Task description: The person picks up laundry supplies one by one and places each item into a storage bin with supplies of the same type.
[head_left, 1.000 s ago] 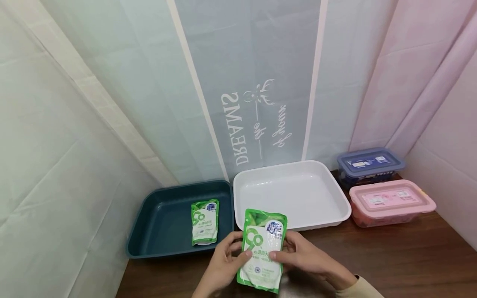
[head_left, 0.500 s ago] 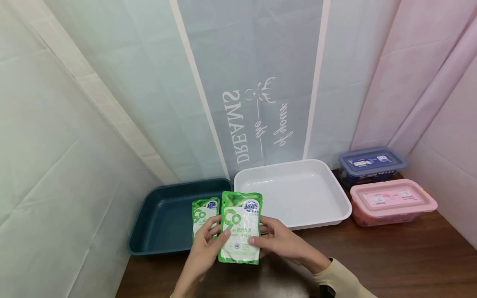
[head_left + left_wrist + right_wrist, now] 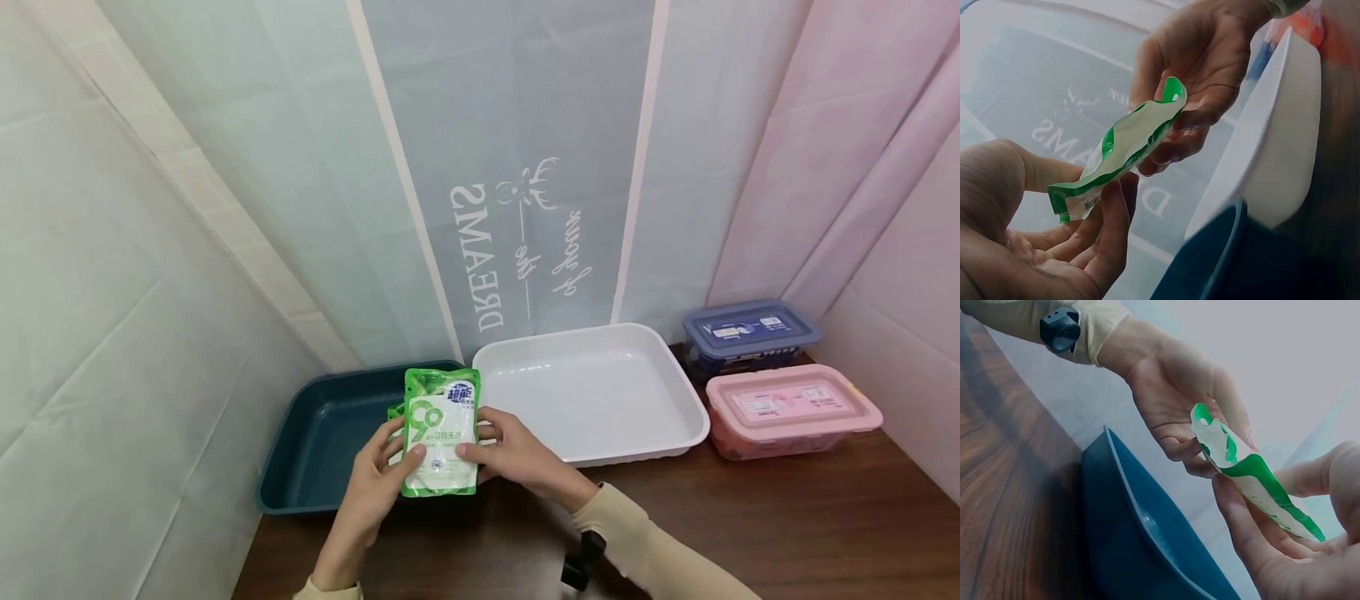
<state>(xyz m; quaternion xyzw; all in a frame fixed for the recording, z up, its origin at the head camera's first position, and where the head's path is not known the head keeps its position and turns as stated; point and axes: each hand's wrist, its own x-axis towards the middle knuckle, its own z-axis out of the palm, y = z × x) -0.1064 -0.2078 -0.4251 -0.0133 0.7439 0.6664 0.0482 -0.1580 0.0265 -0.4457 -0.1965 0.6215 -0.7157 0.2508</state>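
Observation:
Both hands hold a green-and-white pouch (image 3: 441,433) upright in the head view, its printed front toward me. My left hand (image 3: 375,475) pinches its left edge, thumb on the front and fingers behind. On the opposite edge, my right hand (image 3: 517,450) grips it the same way. Both wrist views show the pouch (image 3: 1141,131) from its bottom end, above the dark teal tray (image 3: 1147,531). A second similar pouch (image 3: 394,412) lies in that tray, mostly hidden behind the held one.
A white tray (image 3: 592,400) stands right of the teal one, near the curtain (image 3: 525,167). Farther right sit a blue-lidded box (image 3: 750,329) and a pink-lidded box (image 3: 795,404). Brown wooden tabletop (image 3: 712,517) runs along the front.
Both hands have carried the pouch left and away from me, from in front of the white tray to over the teal tray. It now covers most of the second pouch.

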